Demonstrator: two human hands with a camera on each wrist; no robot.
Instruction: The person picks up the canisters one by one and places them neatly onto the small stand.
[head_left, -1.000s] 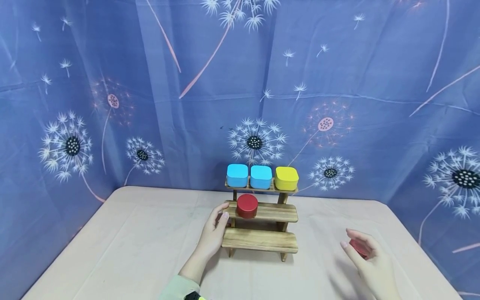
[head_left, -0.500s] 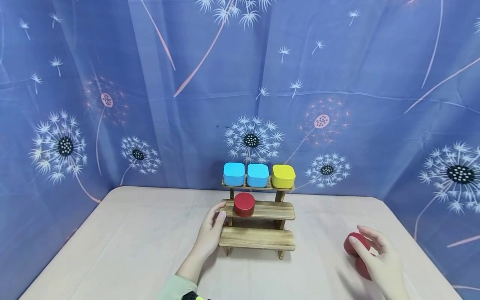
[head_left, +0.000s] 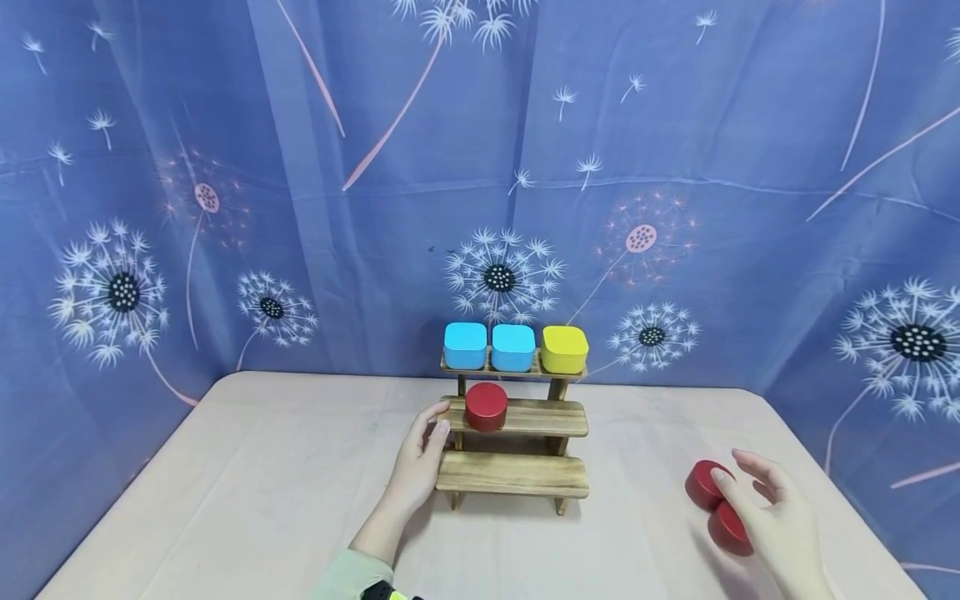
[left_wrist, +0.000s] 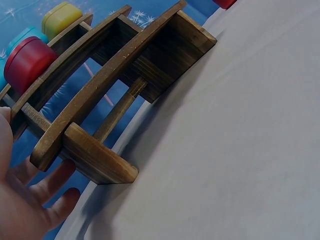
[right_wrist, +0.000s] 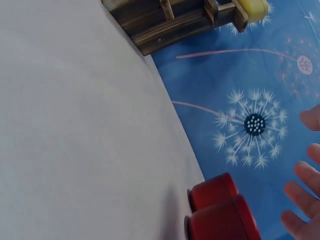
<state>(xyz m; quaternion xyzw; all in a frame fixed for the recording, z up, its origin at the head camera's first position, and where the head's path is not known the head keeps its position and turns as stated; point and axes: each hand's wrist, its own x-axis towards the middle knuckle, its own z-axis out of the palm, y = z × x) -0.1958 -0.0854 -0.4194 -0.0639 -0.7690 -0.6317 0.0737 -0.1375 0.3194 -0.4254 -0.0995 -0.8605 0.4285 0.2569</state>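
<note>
A person's right hand [head_left: 776, 521] hovers with fingers spread loosely, holding nothing, just over two red tins [head_left: 718, 507] lying side by side, touching, on the table [head_left: 262, 500]. They look light, rigid and smooth, best pinched across the round sides. The left hand [head_left: 416, 467], fingers relaxed, rests against the wooden rack [head_left: 513, 473]. No writing shows.
</note>
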